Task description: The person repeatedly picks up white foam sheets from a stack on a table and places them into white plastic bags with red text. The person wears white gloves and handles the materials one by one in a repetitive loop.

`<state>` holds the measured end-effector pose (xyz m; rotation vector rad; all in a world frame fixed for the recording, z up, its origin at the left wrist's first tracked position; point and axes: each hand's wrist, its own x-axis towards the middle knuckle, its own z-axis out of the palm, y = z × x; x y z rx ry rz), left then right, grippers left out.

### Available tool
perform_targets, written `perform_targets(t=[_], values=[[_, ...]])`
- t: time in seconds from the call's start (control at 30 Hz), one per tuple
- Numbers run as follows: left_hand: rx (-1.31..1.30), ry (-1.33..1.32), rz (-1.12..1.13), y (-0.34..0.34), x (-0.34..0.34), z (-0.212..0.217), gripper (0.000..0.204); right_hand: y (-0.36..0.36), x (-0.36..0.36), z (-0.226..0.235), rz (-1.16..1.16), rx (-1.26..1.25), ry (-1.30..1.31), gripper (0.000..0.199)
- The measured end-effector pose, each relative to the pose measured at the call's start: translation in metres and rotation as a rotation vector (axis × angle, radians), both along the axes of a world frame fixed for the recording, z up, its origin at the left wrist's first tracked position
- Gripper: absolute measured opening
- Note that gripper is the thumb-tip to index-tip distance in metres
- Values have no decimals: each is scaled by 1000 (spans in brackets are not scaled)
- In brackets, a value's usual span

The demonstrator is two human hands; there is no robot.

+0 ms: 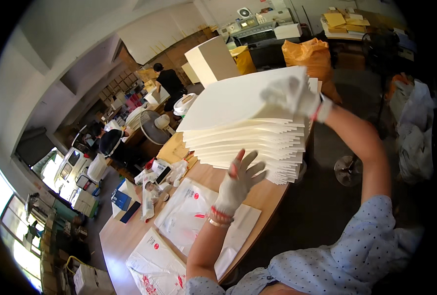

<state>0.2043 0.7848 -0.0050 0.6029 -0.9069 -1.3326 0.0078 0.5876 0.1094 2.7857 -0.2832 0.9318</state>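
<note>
A thick stack of cream paper sheets [243, 137] stands on the wooden table [125, 236], fanned at its near edge. My right hand [294, 96], in a white glove, rests on the top right of the stack and grips the upper sheets. My left hand [238, 179], also gloved, is spread with fingers apart and presses against the lower front edge of the stack. Clear plastic bags with red print [194, 216] lie flat on the table just below my left hand.
More plastic bags [154, 265] lie near the table's front. Two people work at a far table on the left [115, 142]. An orange sack [312, 56], a white box [213, 59], a fan [154, 128] and machines stand behind the stack.
</note>
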Motion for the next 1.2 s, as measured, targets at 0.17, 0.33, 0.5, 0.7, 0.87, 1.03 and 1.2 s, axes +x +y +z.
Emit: perform_targets(t=[0.17, 0.33, 0.5, 0.7, 0.87, 1.03, 1.2], values=[[401, 160, 235, 44, 3, 61, 27, 137, -16, 15, 439, 33, 219, 28], [510, -138, 293, 136, 25, 107, 37, 67, -90, -29, -195, 688, -44, 25], [400, -763, 305, 166, 17, 64, 41, 94, -72, -176, 188, 1707, -491, 34], [-64, -1682, 801, 128, -72, -108, 93, 240, 57, -248, 324, 1361, -807, 37], [-86, -1424, 1063, 178, 91, -140, 37, 216, 42, -270, 199, 907, -657, 25], [478, -716, 1067, 210, 238, -120, 41, 233, 15, -221, 175, 771, -447, 22], [319, 97, 658, 176, 264, -150, 30, 243, 20, -274, 32, 460, 97, 14]])
